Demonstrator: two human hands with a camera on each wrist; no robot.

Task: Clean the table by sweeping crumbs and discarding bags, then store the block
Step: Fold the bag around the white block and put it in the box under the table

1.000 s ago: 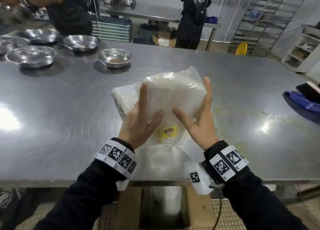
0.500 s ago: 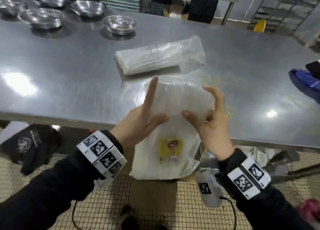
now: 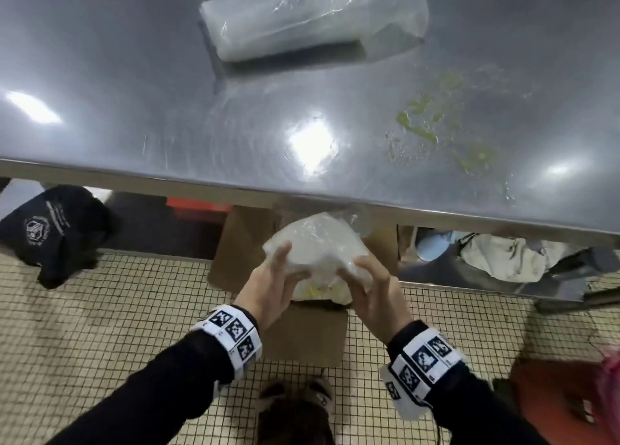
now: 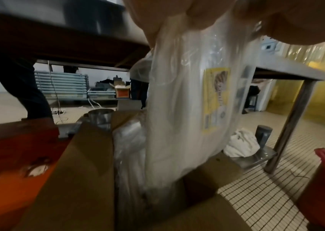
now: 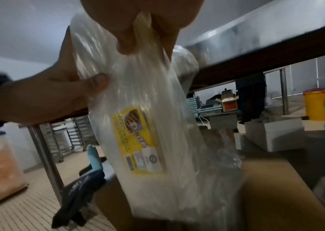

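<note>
A person's left hand [image 3: 273,285] and right hand [image 3: 372,288] grip the top of a clear plastic bag [image 3: 313,243] just below the near edge of the steel bench [image 3: 134,109], fingers curled into the bunched film. The bag hangs with its long axis vertical, its lower end down inside an open cardboard box [image 3: 302,334] on the tiled floor [image 3: 100,310].

Half a second ago the bag was higher, level with the bench edge, with the fingers of both hands more extended; a second ago it was held above the bench top. Now it is below the edge and over the box.

On the bench a block wrapped in clear plastic [image 3: 302,18] lies on its side, long axis running left to right, with greenish crumbs [image 3: 432,132] scattered near the right.

The head view hides the bag's lower half behind the hands. The left wrist view shows the bag [image 4: 187,109] reaching into the box [image 4: 82,179] beside other crumpled plastic. The right wrist view shows a yellow label [image 5: 137,143] on the bag [image 5: 157,125] and the left hand [image 5: 48,93] with its thumb pressed into the film.
</note>
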